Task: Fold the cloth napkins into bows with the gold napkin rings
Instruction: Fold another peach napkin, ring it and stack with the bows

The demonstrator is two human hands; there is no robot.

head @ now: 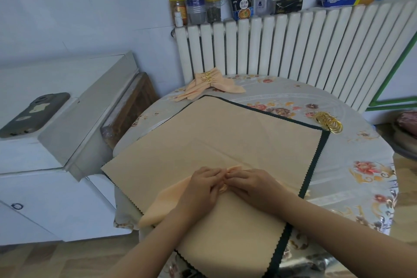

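A peach cloth napkin (162, 203) lies gathered on a stack of flat peach cloths (225, 137) near the table's front. My left hand (203, 184) and my right hand (250, 181) meet at its bunched middle, fingers curled and pinching the pleats. The napkin's left wing fans out toward the table edge; its right side is hidden under my right hand. Several finished peach bows with gold rings (209, 83) sit stacked at the far side of the table. A cluster of loose gold napkin rings (329, 122) rests at the right, beyond the cloths' dark-green edged corner.
The round table has a floral cover (352, 165). A white radiator (293, 45) with jars and bottles on top stands behind it. To the left is a white cabinet (67, 119) with a phone (33, 114) on it.
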